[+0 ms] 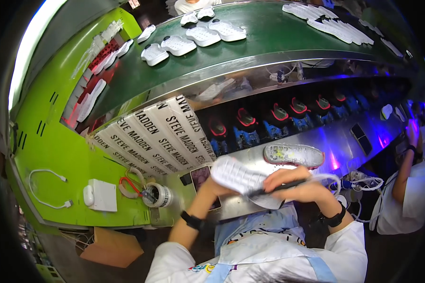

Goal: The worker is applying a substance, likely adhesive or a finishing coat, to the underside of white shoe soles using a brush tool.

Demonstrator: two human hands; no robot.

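A white textured shoe sole is up off the metal bench in front of me. My left hand grips it at its left end, with most of the fingers hidden behind it. In my right hand is a slim black pen-like tool, its tip at the sole's lower right part. A pale tube or cord curves away to the right behind that hand. Just beyond, a greyish-white shoe lies on its side or upside down, its patterned sole showing and a reddish edge below.
Several dark shoes with red collars stand in a row behind the bench. White soles lie on the green conveyor. A printed box, a pot and phones are nearby. Another person's arm is at right.
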